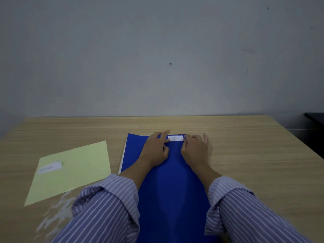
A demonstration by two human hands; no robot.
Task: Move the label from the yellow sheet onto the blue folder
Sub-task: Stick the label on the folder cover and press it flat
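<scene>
A blue folder (172, 174) lies in the middle of the wooden table, running away from me. A small white label (175, 138) with faint writing lies flat near the folder's far edge. My left hand (157, 149) rests on the folder with its fingertips pressing the label's left end. On the other side, my right hand (196, 149) has its fingertips on the label's right end. The yellow sheet (77, 167) lies to the left of the folder. Another white label (50, 167) sits on its near left part, with one corner slightly lifted.
The wooden table (245, 146) backs onto a plain grey wall. White worn patches (56, 211) mark the tabletop near the yellow sheet's front corner. A dark piece of furniture (315, 118) stands beyond the table's right edge. My striped sleeves cover the folder's near sides.
</scene>
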